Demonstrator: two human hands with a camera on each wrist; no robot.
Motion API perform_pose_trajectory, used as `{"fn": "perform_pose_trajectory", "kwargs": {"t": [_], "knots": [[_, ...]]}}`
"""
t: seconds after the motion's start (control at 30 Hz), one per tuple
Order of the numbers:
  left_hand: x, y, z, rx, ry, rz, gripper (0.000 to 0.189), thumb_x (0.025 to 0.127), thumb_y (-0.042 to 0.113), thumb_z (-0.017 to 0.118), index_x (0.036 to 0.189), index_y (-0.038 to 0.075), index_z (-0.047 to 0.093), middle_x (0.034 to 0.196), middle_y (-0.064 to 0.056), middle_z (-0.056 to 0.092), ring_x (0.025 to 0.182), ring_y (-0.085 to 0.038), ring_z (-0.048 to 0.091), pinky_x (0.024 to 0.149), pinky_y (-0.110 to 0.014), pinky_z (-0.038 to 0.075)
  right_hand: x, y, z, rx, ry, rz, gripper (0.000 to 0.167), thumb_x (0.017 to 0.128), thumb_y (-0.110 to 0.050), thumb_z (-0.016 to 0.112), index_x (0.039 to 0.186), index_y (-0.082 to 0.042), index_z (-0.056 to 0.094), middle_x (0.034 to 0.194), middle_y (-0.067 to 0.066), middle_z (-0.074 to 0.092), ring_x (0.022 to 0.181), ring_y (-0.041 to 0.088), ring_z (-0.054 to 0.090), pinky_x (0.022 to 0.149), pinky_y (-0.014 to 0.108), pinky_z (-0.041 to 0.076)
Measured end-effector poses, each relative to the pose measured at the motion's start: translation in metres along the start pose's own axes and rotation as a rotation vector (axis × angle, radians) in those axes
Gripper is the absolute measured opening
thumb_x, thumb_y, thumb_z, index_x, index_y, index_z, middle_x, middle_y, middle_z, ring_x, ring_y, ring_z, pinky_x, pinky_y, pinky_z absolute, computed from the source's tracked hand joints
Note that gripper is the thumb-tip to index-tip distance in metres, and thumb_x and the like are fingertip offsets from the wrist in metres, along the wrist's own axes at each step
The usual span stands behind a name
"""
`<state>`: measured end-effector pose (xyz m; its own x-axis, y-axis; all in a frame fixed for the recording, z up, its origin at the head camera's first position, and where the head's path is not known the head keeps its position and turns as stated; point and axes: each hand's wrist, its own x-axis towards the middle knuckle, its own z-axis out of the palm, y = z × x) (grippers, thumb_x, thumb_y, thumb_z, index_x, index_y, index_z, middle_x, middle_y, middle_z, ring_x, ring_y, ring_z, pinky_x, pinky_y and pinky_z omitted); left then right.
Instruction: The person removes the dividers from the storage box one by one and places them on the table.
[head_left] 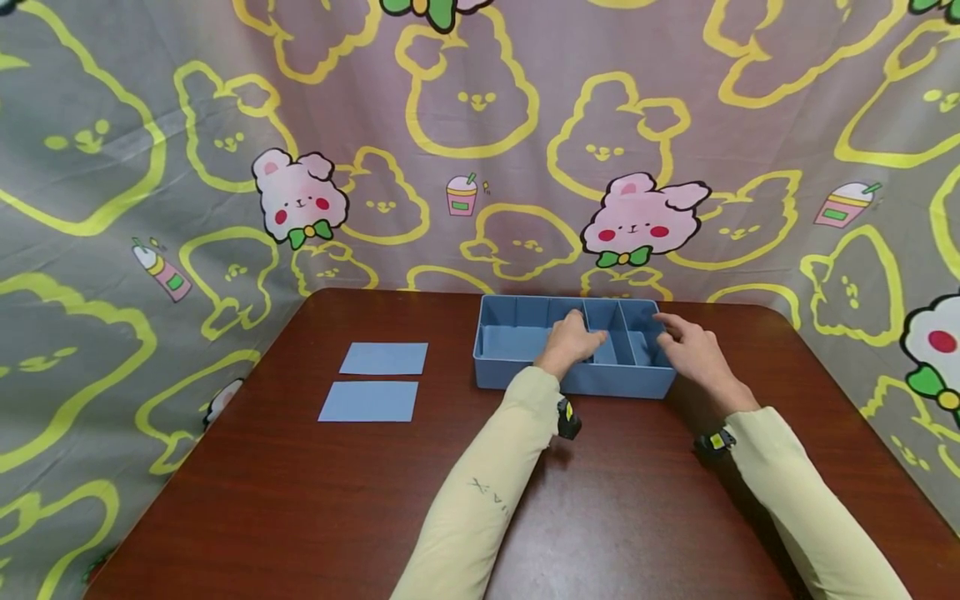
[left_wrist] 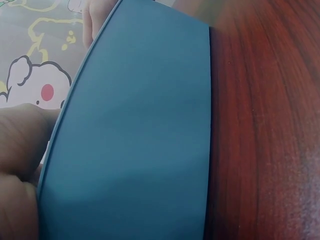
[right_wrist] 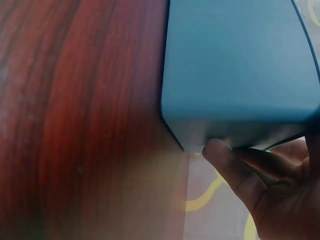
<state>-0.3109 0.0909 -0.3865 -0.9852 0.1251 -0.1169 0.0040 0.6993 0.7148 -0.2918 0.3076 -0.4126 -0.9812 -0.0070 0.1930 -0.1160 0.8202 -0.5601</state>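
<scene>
A long blue organizer box (head_left: 525, 374) stands on the table, with upright dividers crossing its right half. My left hand (head_left: 573, 340) reaches over the front wall into it, thumb and fingers pinching the left divider (head_left: 587, 312); the lower fingers are hidden inside. In the left wrist view that hand (left_wrist: 20, 150) shows behind the box's rim. At the box's right end is my right hand (head_left: 693, 354), fingers slightly bent. The right wrist view shows its thumb (right_wrist: 217, 150) against the outside of the end wall (right_wrist: 200, 132).
Two flat blue rectangular panels, a rear one (head_left: 384, 358) and a front one (head_left: 369, 401), lie left of the box on the brown wooden table (head_left: 300, 500). A patterned cloth (head_left: 517, 83) hangs behind the table and along its sides.
</scene>
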Motion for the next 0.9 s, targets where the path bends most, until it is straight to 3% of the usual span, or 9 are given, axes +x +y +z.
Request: {"fn": "perform_pose_trajectory", "kwargs": {"t": [0.67,0.9], "knots": [[-0.0023,0.0007,0.0013,0.019,-0.007,0.013,0.058,0.095,0.039,0.062,0.145,0.014,0.045,0.141,-0.007,0.055,0.123,-0.025,0.057,0.094,-0.040,0.051,-0.0012,0.0016,-0.0007,-0.002,-0.009,0.000,0.048,0.100,-0.020,0.039,0.146,-0.007,0.044,0.136,0.033,0.052,0.053,0.024,0.044,0.056,0.032,0.039],[-0.0029,0.0008,0.0000,0.064,-0.001,0.028,0.048,0.095,0.031,0.061,0.138,0.012,0.049,0.123,-0.007,0.062,0.093,-0.021,0.060,0.073,-0.034,0.048,0.0000,0.0023,0.0005,-0.007,-0.003,-0.004,0.048,0.100,-0.020,0.038,0.145,-0.006,0.045,0.135,0.033,0.053,0.053,0.024,0.043,0.055,0.033,0.038]]}}
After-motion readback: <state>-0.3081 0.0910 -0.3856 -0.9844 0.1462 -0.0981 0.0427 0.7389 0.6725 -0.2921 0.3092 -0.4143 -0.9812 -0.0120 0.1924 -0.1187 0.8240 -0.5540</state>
